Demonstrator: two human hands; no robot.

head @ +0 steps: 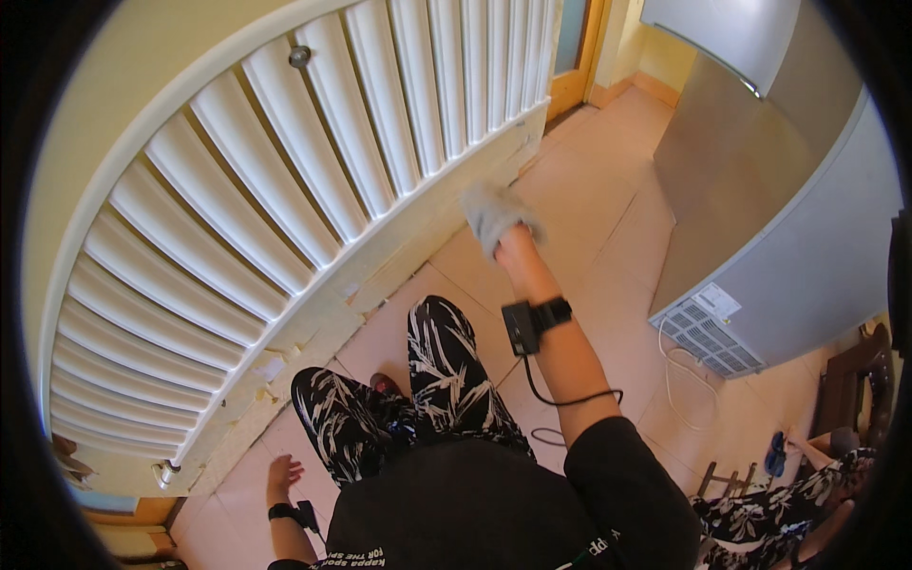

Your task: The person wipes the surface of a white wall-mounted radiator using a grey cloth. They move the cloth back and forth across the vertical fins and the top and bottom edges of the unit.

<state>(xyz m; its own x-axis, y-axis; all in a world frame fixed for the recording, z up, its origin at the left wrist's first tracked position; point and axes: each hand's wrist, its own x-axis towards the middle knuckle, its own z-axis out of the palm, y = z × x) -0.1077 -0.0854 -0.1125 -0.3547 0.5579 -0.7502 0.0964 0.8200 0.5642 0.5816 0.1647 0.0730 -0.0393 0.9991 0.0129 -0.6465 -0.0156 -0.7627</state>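
A blurred grey cloth (491,214) covers the fingers of my right hand (518,244), which reaches out over the tiled floor beside the wall. Whether the cloth is a loose rag or a mitt is hard to tell. To its left stands a long white column radiator (313,157), apart from the cloth. My left hand (286,472) hangs low near my left knee with its fingers loosely apart and nothing in them. Under the radiator, the wall strip (356,288) has peeling paint.
A grey refrigerator (791,263) stands at the right, its pale power cord (695,388) lying on the floor tiles. A seated person (784,509) in patterned clothes is at the lower right, near a brown chair (844,381). A wooden door (573,71) is at the top.
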